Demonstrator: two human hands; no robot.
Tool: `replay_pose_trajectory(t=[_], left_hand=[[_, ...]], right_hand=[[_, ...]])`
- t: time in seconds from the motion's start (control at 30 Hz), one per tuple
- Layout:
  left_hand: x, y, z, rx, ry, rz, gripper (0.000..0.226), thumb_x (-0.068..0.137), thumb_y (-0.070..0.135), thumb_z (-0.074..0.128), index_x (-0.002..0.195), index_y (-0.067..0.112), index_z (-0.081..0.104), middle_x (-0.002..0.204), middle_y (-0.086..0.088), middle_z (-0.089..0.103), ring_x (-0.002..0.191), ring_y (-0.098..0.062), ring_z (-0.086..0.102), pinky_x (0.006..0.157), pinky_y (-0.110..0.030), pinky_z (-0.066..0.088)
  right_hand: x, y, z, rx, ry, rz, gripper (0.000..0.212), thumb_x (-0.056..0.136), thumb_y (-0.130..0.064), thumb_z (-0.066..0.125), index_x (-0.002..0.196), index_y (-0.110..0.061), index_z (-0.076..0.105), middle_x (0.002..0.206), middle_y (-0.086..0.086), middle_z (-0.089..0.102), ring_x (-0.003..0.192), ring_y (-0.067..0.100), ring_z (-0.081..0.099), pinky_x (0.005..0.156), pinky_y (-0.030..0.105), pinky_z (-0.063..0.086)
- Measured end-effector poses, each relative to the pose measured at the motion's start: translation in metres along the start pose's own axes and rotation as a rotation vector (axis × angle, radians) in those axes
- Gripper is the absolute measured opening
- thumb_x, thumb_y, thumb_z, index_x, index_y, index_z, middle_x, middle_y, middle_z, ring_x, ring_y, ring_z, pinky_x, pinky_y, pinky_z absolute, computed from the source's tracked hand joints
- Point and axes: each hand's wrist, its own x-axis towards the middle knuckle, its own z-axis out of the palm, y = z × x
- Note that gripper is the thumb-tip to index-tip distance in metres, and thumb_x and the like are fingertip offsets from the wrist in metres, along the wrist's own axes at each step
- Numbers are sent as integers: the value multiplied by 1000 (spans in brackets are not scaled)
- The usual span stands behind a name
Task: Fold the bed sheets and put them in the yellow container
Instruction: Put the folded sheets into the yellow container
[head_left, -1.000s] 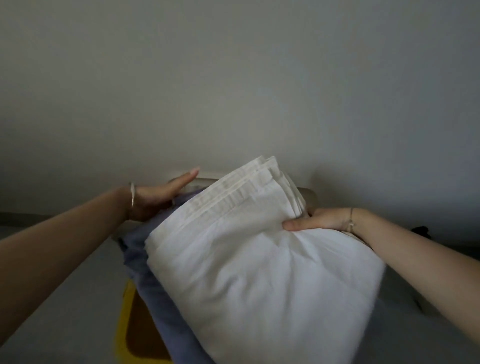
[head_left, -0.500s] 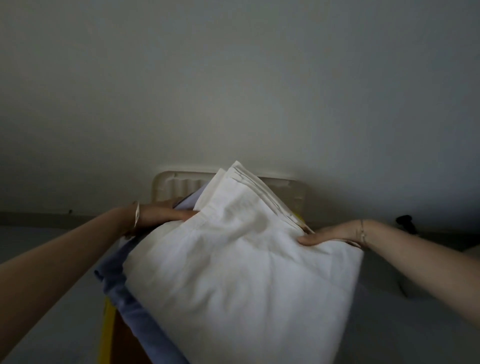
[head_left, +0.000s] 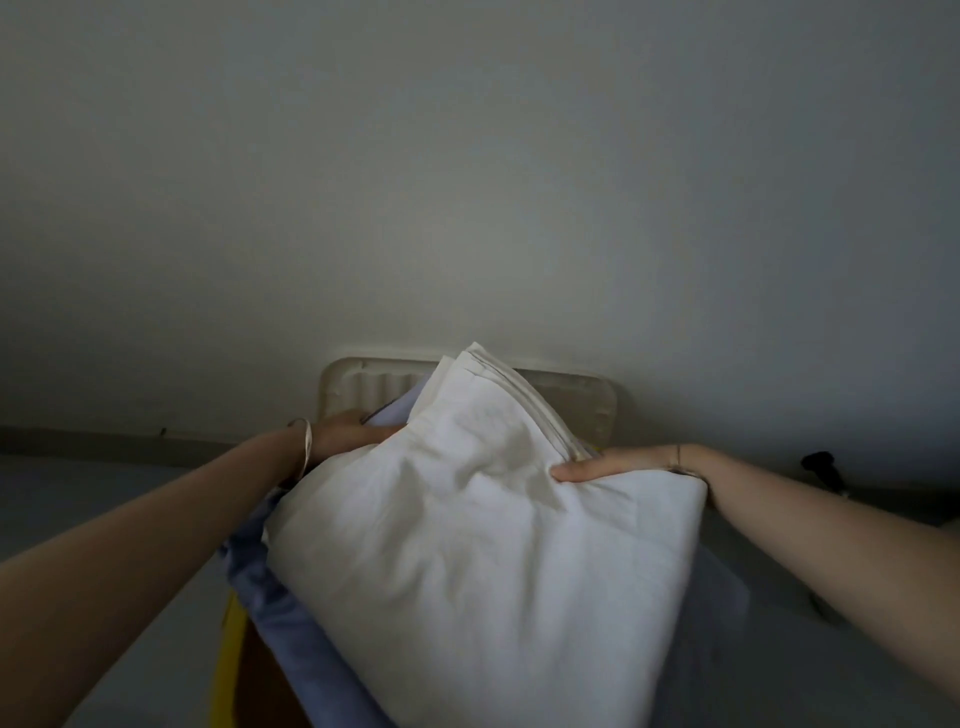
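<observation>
Head: right hand at sheet edge

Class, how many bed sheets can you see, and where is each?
2. The white sheet lies on top; the blue sheet lies beneath it, showing along its left edge. Others may be hidden underneath.

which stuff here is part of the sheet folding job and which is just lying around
Part of the job:
white sheet
blue sheet under it
yellow container
left hand
right hand, pinching the white sheet

Just lying about:
cream ribbed panel against the wall
dark object, far right
</observation>
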Motion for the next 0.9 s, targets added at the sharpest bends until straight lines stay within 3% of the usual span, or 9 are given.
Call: replay_pose_trajectory(t=[0.07,0.13,0.23,0.37,0.47,0.57,0.73,0.8,0.9], left_hand=[[-30,45,14,-62,-68,32,99,46,54,80,129,15,42,122,5,46,107,-15,49,83,-20,39],[-29,55,-3,-116,96,55,65,80,34,71,134,15,39,126,0,48,98,-15,53,69,-9,44],[-44,78,-24,-179,169,139,94,42,52,72,125,13,53,111,-2,60,76,-5,55,62,-18,43],[-65,82,-40,-302,327,219,97,30,62,65,117,21,56,110,6,62,91,-12,61,85,-32,46],[-69,56,-37,-337,387,305,91,37,68,73,117,27,59,111,7,68,101,-14,64,92,-40,49],[-66,8,-23,-374,418,319,101,31,77,73,115,23,60,105,8,69,94,-9,65,75,-24,50],[-70,-54,-14,-22,-141,174,74,47,49,84,109,21,56,109,0,65,95,-2,63,82,-25,53],[-64,-50,-24,-131,-40,180,69,53,29,74,115,25,45,127,-5,54,103,-1,56,84,-17,47],[-67,-25,-15,-95,282,394,72,64,59,58,128,30,41,134,9,47,124,-6,44,97,-18,37]], right_hand=[[-11,-12,-5,-57,56,-39,66,59,-59,75,104,-12,66,97,-1,74,91,11,69,81,21,53],[-29,-32,-16,-64,111,-108,55,58,-54,80,90,-10,75,92,2,75,84,12,70,78,22,54],[-59,-72,-40,-106,193,-162,27,73,-39,71,66,-13,77,76,0,74,66,8,70,58,17,54],[-87,-128,-61,-327,274,-193,94,37,-63,87,113,-11,67,111,6,70,104,23,66,97,39,50],[-84,-147,-53,-452,243,-263,84,43,-62,83,110,-13,67,108,3,72,100,22,68,94,39,50],[-60,-147,-31,-584,328,-381,67,55,-56,82,108,-19,64,108,-3,71,99,14,66,93,31,50],[22,-90,18,-1040,286,-413,57,64,-45,81,111,-34,50,116,-9,59,107,15,56,93,31,46],[52,-57,42,-1203,247,-396,66,66,-53,74,124,-38,46,128,-11,54,117,16,52,97,33,44],[81,-27,62,-1236,195,-452,75,60,-70,63,126,-43,44,130,-15,52,124,15,46,102,43,41]])
